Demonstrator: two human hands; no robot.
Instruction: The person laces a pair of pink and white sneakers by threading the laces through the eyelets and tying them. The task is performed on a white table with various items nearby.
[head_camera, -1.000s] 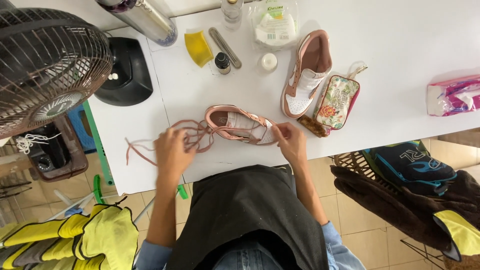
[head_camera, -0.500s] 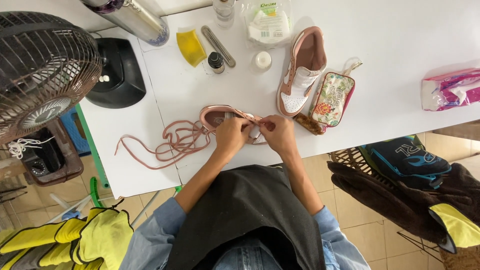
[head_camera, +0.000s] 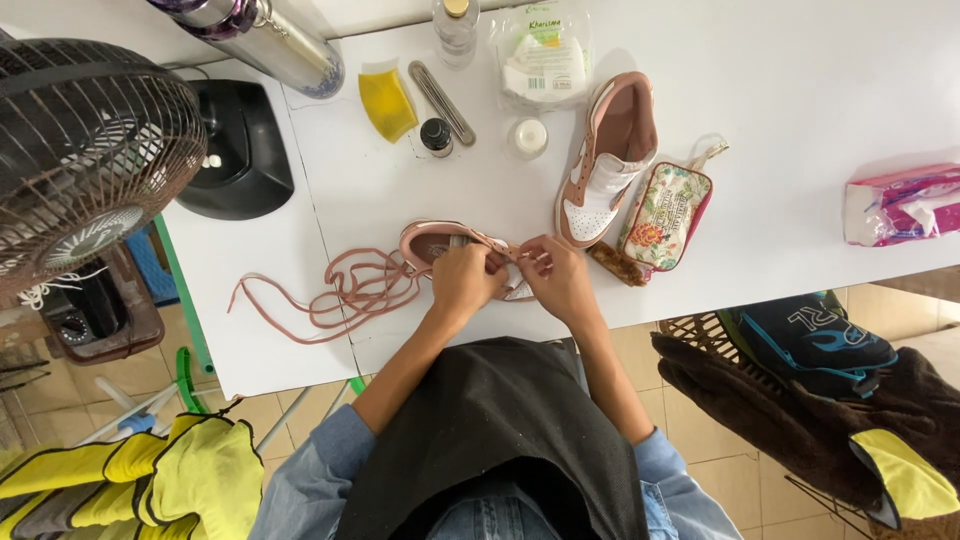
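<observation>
While both hands meet over the pink shoe (head_camera: 440, 243) lying on its side near the front edge of the white desk (head_camera: 800, 90), the left hand (head_camera: 462, 283) curls over the shoe's middle with its fingers pressed together, apparently steadying it; the right hand (head_camera: 556, 280) sits just to the right, its fingers (head_camera: 532, 258) pinching something small at the eyelets, most likely the lace end, though the hands hide it; a long pink lace (head_camera: 330, 297) trails in loose loops to the left of the shoe, slack so that it can feed through; further back and right, a second shoe (head_camera: 605, 160), pink and white, rests sole-down with no lace showing; a floral pouch (head_camera: 668, 215) lies touching its right side, and a brown brush (head_camera: 618, 265) lies just near of it; along the far edge stand a yellow cloth (head_camera: 385, 102), a small dark bottle (head_camera: 436, 135), a white jar (head_camera: 528, 136) and a plastic packet (head_camera: 545, 55), all within reach; a fan (head_camera: 85, 150) stands at the far left, a tissue pack (head_camera: 900, 205) at the right
</observation>
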